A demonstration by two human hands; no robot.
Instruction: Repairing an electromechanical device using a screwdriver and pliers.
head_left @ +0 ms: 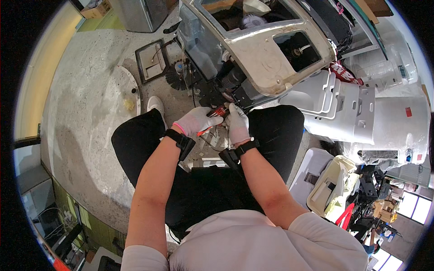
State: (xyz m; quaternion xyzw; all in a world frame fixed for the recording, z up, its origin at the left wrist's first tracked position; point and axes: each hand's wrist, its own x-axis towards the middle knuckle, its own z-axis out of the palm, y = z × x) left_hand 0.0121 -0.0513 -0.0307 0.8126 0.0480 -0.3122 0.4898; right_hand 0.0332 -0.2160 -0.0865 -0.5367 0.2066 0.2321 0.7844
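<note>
My left hand (197, 121), in a white glove with a pink cuff, is closed around a red-and-black hand tool (219, 111). An orange-red part of it sticks out below the palm; its exact kind is hard to make out. Close beside it, my right hand (238, 124), also gloved, has its fingers pinched together near the tool's front end. What lies in that pinch is hidden. Both hands are between my knees, at the near lower edge of a machine with a worn beige shell (257, 49). Dark parts and thin cables hang under that shell.
A dark rectangular frame (139, 63), a round black brush (174, 77) and a curved pale strip (137, 92) lie on the concrete floor to the left. White plastic housings (337, 106) stand at the right, with grey and cream covers (325, 192) nearer me.
</note>
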